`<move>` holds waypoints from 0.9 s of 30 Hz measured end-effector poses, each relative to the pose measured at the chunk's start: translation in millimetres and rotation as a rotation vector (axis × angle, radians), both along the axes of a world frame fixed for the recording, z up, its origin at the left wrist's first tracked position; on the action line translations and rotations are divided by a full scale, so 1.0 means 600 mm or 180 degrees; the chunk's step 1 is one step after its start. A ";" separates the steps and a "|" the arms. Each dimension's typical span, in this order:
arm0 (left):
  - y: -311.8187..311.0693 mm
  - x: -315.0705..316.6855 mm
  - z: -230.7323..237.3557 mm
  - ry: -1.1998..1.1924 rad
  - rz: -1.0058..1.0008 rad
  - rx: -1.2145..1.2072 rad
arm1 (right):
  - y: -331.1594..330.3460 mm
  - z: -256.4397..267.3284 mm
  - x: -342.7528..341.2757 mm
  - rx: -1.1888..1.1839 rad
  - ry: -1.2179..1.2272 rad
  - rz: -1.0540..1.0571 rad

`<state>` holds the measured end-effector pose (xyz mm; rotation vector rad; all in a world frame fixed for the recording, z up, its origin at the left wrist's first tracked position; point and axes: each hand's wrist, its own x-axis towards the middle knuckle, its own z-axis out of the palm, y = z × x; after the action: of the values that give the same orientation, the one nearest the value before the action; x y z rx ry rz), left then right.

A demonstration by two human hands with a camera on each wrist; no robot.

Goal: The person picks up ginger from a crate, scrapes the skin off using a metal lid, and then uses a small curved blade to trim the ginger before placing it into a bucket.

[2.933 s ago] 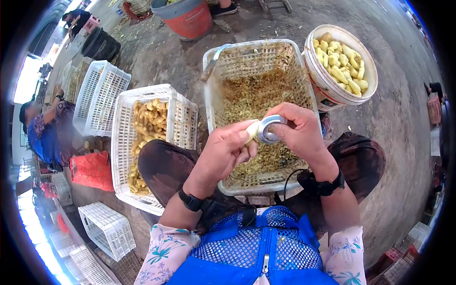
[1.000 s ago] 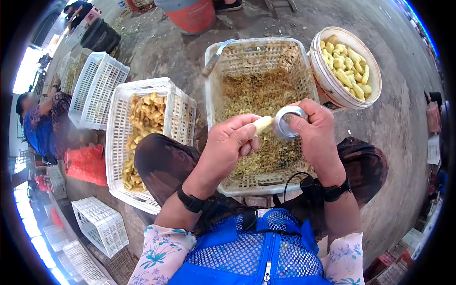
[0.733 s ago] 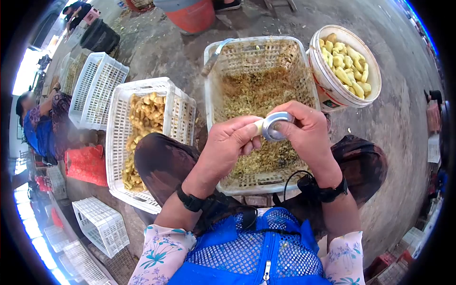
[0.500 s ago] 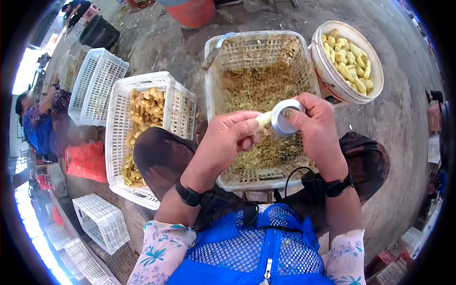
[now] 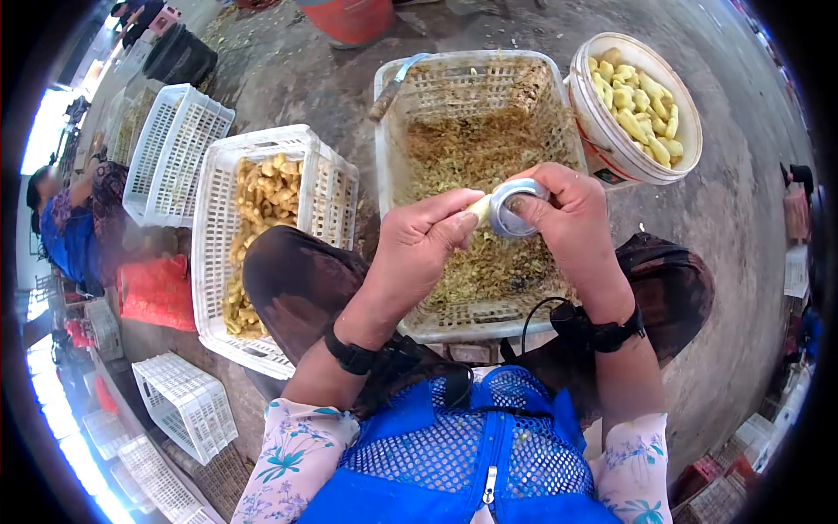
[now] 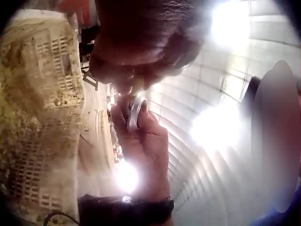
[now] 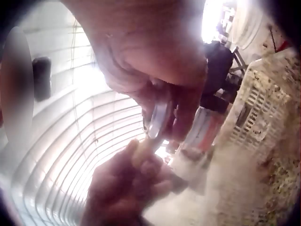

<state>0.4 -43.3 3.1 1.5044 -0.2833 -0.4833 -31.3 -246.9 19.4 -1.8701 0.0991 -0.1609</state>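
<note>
Above a white crate of peel scraps (image 5: 480,166), the left hand (image 5: 419,240) pinches a pale peeled ginger piece (image 5: 479,210) between thumb and curled fingers. The right hand (image 5: 572,223) grips a round silvery metal ring tool (image 5: 513,208), thumb inside the ring, its edge against the ginger's end. In the left wrist view the ring (image 6: 135,112) sits in the right hand (image 6: 146,146), just below the darkened left hand (image 6: 146,42). The right wrist view shows the ring (image 7: 160,115) touching or very near the ginger (image 7: 141,151); blur hides the exact contact.
A knife (image 5: 397,86) lies on the scrap crate's left rim. At right stands a white bucket (image 5: 607,131) of peeled ginger; at left, a white crate (image 5: 327,192) of unpeeled ginger. Beyond are a red sack (image 5: 157,293), empty-looking crates and a seated person (image 5: 70,218).
The ring tool has moved back and forth along the ginger, apart from its end and close again. Both hands stay above the scraps, and the crates and bucket have shifted slightly upward in view.
</note>
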 end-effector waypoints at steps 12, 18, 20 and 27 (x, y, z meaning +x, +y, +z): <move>0.000 0.004 -0.005 0.1300 -0.0203 -0.0647 | 0.008 -0.009 -0.008 0.0276 -0.0258 0.0145; 0.015 0.013 0.006 0.1452 -0.0461 -0.0765 | -0.026 0.003 -0.013 0.0624 0.0219 0.0041; 0.017 0.015 0.004 0.1678 -0.0470 -0.1092 | -0.028 -0.006 -0.010 0.1627 0.0343 -0.0058; 0.006 0.009 -0.002 0.1681 -0.0464 -0.1037 | -0.004 0.002 -0.015 0.0382 -0.0145 0.0193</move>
<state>5.7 -39.7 2.1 0.9995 -0.0498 -0.8842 -40.2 -249.0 20.7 -1.7468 0.0201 -0.1525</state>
